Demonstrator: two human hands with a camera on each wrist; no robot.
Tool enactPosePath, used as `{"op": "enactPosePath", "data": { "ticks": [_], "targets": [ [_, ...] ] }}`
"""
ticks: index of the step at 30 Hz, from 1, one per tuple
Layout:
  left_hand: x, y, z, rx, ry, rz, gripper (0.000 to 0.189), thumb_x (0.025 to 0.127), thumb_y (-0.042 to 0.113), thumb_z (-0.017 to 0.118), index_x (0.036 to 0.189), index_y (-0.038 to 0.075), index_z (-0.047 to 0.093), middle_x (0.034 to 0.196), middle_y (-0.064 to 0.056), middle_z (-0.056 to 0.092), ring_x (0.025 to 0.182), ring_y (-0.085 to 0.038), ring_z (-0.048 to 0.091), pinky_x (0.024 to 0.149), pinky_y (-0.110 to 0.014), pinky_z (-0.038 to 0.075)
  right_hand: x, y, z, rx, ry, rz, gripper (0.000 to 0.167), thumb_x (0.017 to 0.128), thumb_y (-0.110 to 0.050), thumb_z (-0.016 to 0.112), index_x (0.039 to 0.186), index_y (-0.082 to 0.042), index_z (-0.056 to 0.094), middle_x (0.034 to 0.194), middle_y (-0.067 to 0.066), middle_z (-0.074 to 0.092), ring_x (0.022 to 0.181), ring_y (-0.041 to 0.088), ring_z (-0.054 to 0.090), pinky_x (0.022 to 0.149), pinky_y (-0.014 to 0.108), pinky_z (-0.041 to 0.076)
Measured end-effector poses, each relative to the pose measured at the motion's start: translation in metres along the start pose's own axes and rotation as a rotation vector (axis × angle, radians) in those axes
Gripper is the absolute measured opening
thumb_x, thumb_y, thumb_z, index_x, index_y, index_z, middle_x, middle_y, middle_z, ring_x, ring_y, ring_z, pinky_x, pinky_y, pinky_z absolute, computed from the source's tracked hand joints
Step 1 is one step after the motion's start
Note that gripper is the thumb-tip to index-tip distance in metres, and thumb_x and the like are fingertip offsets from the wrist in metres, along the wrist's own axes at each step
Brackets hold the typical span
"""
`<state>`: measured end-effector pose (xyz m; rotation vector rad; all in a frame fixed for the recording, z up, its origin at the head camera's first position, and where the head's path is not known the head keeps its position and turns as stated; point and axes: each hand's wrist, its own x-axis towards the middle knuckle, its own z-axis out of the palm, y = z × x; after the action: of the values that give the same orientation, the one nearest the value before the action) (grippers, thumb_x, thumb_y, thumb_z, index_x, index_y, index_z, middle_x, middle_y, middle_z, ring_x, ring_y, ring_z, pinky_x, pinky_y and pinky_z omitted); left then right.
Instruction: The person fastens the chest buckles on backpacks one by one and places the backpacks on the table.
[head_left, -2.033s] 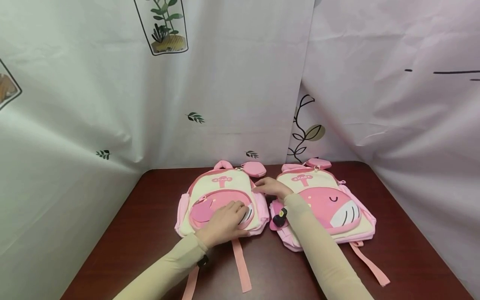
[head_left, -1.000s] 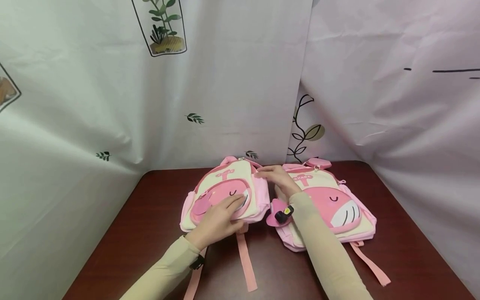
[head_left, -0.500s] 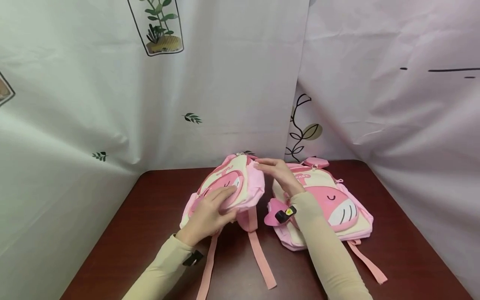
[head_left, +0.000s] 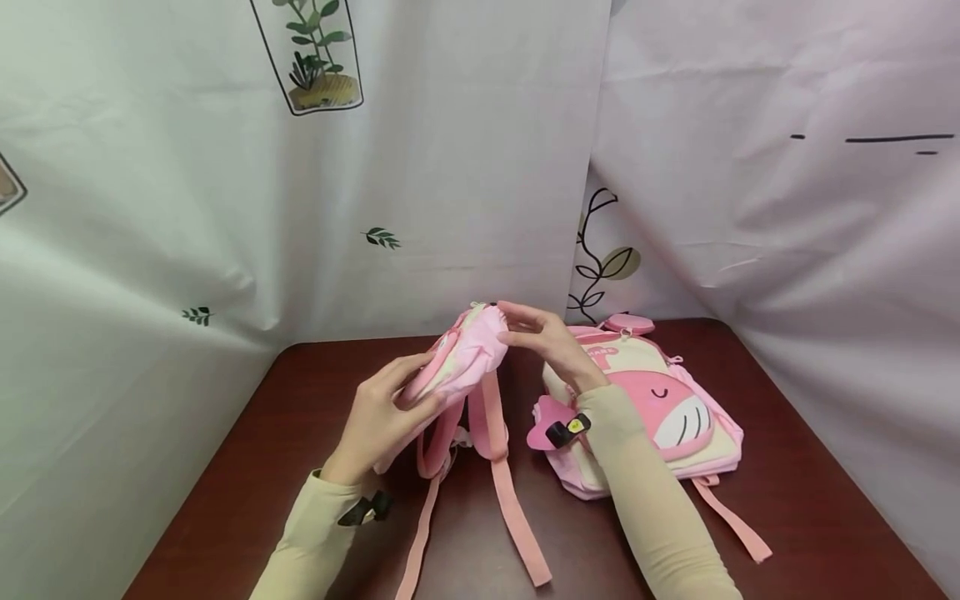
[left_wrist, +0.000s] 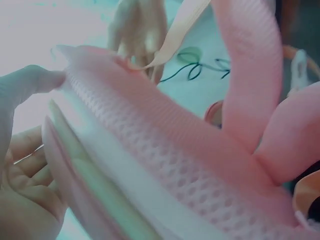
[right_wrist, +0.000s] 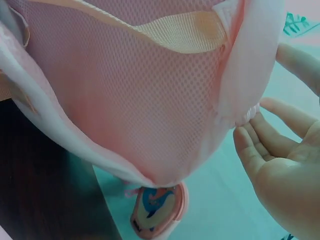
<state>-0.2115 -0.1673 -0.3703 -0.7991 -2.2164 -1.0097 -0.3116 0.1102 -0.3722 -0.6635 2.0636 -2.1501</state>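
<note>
A pink and cream backpack (head_left: 472,354) is tipped up on its side, its pink side pocket towards me. My left hand (head_left: 382,412) grips its lower end, thumb and fingers on opposite faces. At the upper end, by the pocket's gathered edge, the fingers of my right hand (head_left: 546,340) pinch the side. Two shoulder straps (head_left: 495,417) hang below with loose ends on the table. The left wrist view shows the mesh back panel (left_wrist: 150,115) edge-on. In the right wrist view, a small pouch (right_wrist: 157,207) with a whale picture hangs beneath the bag. The whale front is mostly hidden.
A second pink and cream backpack (head_left: 675,408) with a whale front lies on the dark red table (head_left: 247,467) at the right, partly under my right forearm (head_left: 652,492). A pale printed curtain (head_left: 465,167) stands behind and along both sides.
The left backpack has gone from lying flat, whale front up, to standing tilted on its side, its straps now exposed. My left hand has moved left and turned with it; the right hand has risen slightly.
</note>
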Motion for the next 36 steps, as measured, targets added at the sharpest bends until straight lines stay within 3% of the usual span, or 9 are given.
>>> {"op": "enactPosePath", "data": {
  "ticks": [5,14,23,29,33,36],
  "targets": [
    [0.002,0.002,-0.009,-0.006,-0.034,-0.029,0.053,0.078,0.012,0.087,0.128,0.015,0.068,0.121,0.003,0.068,0.105,-0.014,0.063,0.089,-0.020,0.050,-0.001,-0.010,0.008,0.012,-0.002,-0.026,0.060,0.089,-0.005,0.073,0.145,-0.001,0.052,0.143,0.016,0.056,0.128,0.029,0.055,0.107,0.036,0.043],
    [0.004,0.009,-0.013,-0.079,-0.063,-0.078,0.055,0.080,0.016,0.087,0.131,0.015,0.066,0.125,0.001,0.066,0.111,-0.015,0.063,0.086,-0.038,0.057,-0.005,-0.028,0.014,-0.037,0.060,-0.071,0.056,0.087,-0.008,0.075,0.141,-0.005,0.059,0.139,0.014,0.060,0.126,0.027,0.056,0.103,0.033,0.047],
    [0.004,0.015,-0.016,-0.092,-0.125,-0.138,0.060,0.082,0.029,0.086,0.136,0.019,0.062,0.128,0.006,0.064,0.112,-0.013,0.063,0.089,-0.042,0.057,-0.006,-0.034,0.023,-0.212,0.063,-0.127,0.055,0.087,-0.016,0.079,0.139,-0.012,0.062,0.140,0.003,0.059,0.127,0.025,0.055,0.103,0.041,0.047],
    [0.002,0.027,-0.012,-0.082,-0.166,-0.098,0.071,0.082,0.030,0.086,0.144,0.016,0.055,0.141,-0.001,0.055,0.123,-0.020,0.057,0.098,-0.041,0.052,-0.004,-0.034,0.032,-0.257,0.026,-0.219,0.054,0.088,-0.014,0.078,0.139,-0.009,0.061,0.143,0.002,0.056,0.127,0.024,0.054,0.107,0.049,0.043],
    [0.000,0.029,-0.008,-0.016,-0.140,-0.046,0.073,0.080,0.027,0.087,0.144,0.012,0.055,0.143,-0.006,0.054,0.125,-0.024,0.056,0.097,-0.045,0.052,-0.003,-0.033,0.035,-0.265,0.028,-0.239,0.053,0.088,-0.013,0.078,0.138,-0.007,0.062,0.142,0.002,0.056,0.124,0.025,0.056,0.104,0.048,0.044],
    [-0.001,0.029,-0.007,-0.028,-0.100,-0.017,0.068,0.080,0.020,0.086,0.141,0.010,0.058,0.140,-0.006,0.057,0.122,-0.023,0.058,0.093,-0.043,0.055,-0.004,-0.034,0.035,-0.238,0.043,-0.225,0.052,0.088,-0.012,0.078,0.137,-0.007,0.063,0.141,0.004,0.058,0.123,0.025,0.057,0.103,0.043,0.046]
  ]
}}
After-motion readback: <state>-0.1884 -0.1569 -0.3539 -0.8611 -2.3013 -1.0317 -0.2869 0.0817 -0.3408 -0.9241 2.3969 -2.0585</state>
